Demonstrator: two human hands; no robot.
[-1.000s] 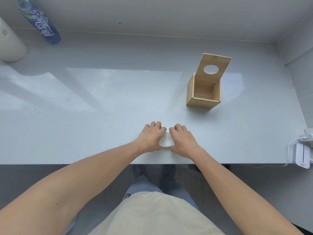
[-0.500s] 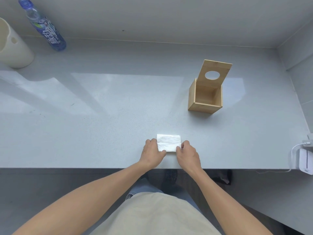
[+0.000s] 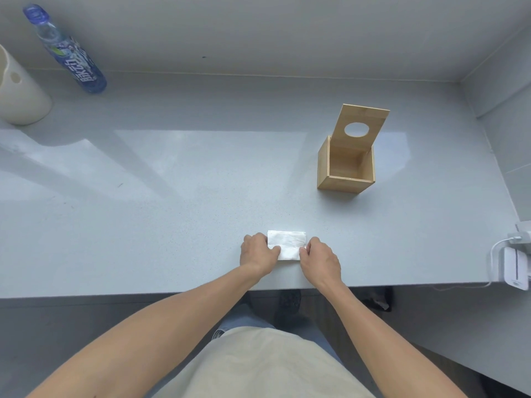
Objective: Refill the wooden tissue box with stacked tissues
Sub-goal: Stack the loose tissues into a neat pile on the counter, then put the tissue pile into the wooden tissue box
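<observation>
A white stack of tissues lies flat on the grey counter close to its front edge. My left hand pinches the stack's left side and my right hand pinches its right side. The wooden tissue box stands further back to the right, empty inside. Its lid, with a round hole, is tipped up at the rear.
A blue-labelled plastic bottle stands at the back left beside a cream cylinder. A white charger with a cable sits at the counter's right edge. Walls close the back and right sides.
My hands slid apart from on top of the tissues to their two sides, uncovering the stack, which now shows as a flat rectangle. The view shifted slightly downward.
</observation>
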